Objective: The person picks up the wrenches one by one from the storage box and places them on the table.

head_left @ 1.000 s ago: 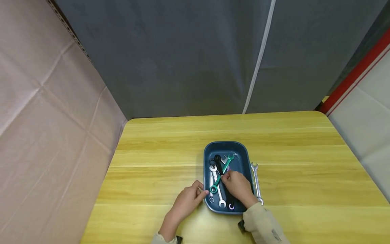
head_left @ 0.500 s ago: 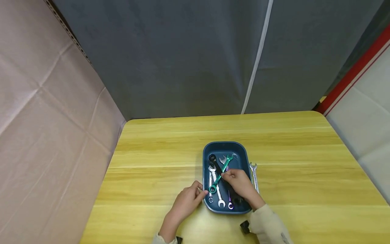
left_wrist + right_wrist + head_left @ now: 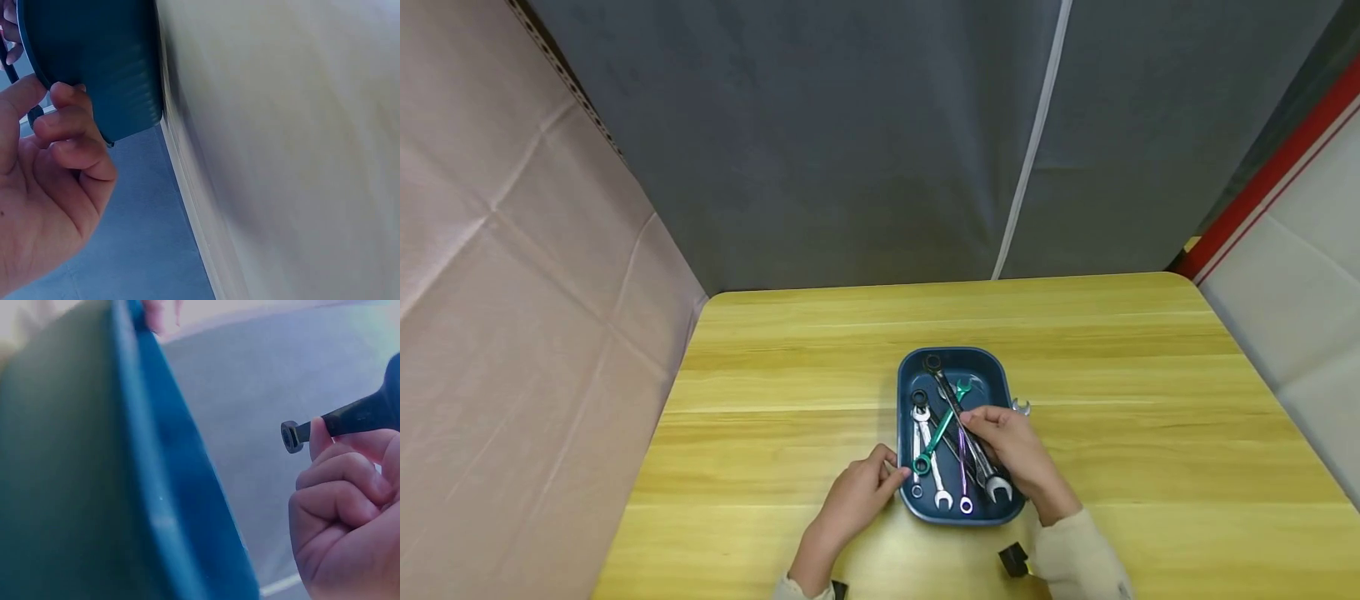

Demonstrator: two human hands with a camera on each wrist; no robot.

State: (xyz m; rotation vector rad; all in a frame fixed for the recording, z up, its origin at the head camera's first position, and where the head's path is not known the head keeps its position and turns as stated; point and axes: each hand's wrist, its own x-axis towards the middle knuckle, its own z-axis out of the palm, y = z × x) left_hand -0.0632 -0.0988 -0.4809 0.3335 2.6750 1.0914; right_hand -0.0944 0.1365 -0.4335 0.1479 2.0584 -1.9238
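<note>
Dark wrench [image 3: 944, 384], one, ring at the far end and bright forked head at the near end, held at a slant over the blue tray [image 3: 987, 392]; right hand [image 3: 1013, 448] pinches it between thumb and forefinger near mid-shank, remaining fingers curled in. Left hand [image 3: 859, 493] pinches the tray's left rim. Handling, as judged: wrench rigid, probably metal, fairly heavy for its length, smooth and apt to swivel in a two-finger pinch, hardly fragile; best taken at the middle of the shank, near the balance point, clear of both heads. Tray: apparently stiff and light, liable to slide, best steadied by the rim. Also in tray: green wrench [image 3: 942, 433], purple wrench [image 3: 963, 471], silver wrench [image 3: 935, 467], others partly hidden. Outside, just right of tray: loose wrench [image 3: 1021, 407], mostly covered, on wood-grain table [image 3: 775, 375]
</note>
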